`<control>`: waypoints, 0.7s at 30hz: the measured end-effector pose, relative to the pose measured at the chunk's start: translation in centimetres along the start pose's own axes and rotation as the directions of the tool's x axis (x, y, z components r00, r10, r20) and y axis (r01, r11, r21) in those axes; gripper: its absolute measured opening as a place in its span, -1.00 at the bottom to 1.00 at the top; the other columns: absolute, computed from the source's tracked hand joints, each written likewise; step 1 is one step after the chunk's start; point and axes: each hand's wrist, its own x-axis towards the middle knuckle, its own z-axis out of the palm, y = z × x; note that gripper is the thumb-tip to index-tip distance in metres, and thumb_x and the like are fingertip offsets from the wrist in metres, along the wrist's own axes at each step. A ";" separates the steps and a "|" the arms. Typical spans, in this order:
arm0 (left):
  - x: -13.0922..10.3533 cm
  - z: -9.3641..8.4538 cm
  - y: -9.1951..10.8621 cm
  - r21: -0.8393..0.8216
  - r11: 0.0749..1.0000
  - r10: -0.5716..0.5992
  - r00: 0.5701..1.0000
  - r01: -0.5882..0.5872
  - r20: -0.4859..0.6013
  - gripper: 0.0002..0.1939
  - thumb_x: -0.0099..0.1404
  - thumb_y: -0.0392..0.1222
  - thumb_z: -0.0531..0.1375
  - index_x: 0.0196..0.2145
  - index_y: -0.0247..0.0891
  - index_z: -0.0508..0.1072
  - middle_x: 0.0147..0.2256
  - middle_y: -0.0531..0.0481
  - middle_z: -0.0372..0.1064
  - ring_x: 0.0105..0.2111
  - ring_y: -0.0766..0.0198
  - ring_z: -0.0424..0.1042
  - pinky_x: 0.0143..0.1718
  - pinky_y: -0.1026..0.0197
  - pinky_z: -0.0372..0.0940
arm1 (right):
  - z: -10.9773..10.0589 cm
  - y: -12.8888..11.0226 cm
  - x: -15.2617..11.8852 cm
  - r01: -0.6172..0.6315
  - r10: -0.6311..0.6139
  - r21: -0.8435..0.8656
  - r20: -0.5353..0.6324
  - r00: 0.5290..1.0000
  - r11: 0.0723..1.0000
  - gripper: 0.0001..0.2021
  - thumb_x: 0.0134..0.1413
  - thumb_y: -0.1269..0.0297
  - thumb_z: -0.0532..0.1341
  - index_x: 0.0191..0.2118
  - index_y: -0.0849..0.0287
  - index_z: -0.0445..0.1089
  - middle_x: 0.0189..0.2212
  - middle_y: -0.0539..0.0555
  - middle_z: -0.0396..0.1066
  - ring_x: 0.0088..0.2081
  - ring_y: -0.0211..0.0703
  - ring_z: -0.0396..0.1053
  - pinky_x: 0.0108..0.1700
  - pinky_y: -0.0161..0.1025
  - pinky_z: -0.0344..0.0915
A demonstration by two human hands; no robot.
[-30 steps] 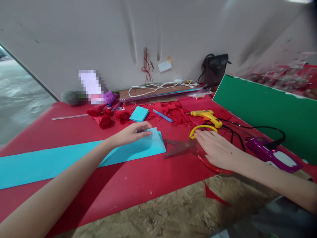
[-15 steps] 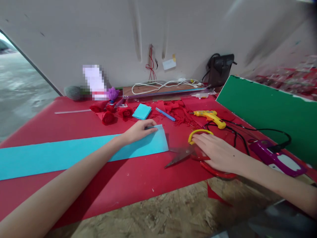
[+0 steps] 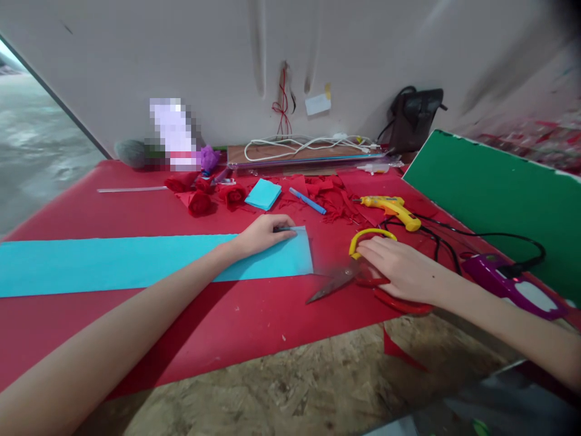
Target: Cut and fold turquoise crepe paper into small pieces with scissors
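Note:
A long light-blue strip of paper [image 3: 113, 260] lies across the red table covering, its right end squared off. My left hand [image 3: 263, 236] presses on the strip near that end, thumb and fingers curled together at its far edge. Something small and dark shows under the fingers, too little of it to name. In my right hand [image 3: 394, 266] is a pair of scissors [image 3: 333, 283] with one yellow and one red handle loop. Their blades are spread and point left, one close to the strip's right end and the other below it.
Behind the hands lie red paper roses [image 3: 200, 203], a blue paper stack [image 3: 263, 194], a blue pen [image 3: 307, 200] and red scraps [image 3: 333, 188]. A yellow glue gun [image 3: 394, 209] and a purple power strip [image 3: 508, 281] with black cords sit right, before a green board [image 3: 490, 188].
The view has shifted slightly. The strip's left part lies higher in the picture and more level. Both hands keep their holds, and the scissor blades stay spread.

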 end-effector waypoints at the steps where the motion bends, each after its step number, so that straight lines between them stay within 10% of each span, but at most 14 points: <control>1: 0.0 0.0 0.0 -0.001 1.000 0.003 1.000 -0.003 0.001 -0.80 0.17 -0.09 0.08 -0.40 -0.31 0.32 -0.54 0.12 0.17 -0.51 0.41 0.16 -0.49 0.36 0.09 | -0.1 0.0 0.1 0.005 -0.005 0.010 -0.006 1.000 1.000 -0.65 -0.19 0.52 0.03 -0.18 0.43 0.31 -0.21 0.32 0.36 -0.13 0.05 0.29 -0.09 -0.04 0.26; 21: 0.1 0.1 0.0 0.045 0.999 0.027 0.999 -0.026 -0.034 -0.81 0.15 -0.11 0.08 -0.40 -0.31 0.32 -0.50 0.10 0.24 -0.48 0.39 0.21 -0.43 0.34 0.13 | 0.6 1.2 0.1 0.028 -0.028 0.029 -0.003 1.000 0.999 -0.78 -0.09 0.49 0.06 -0.24 0.38 0.30 -0.30 0.24 0.30 -0.20 -0.01 0.25 -0.18 -0.15 0.25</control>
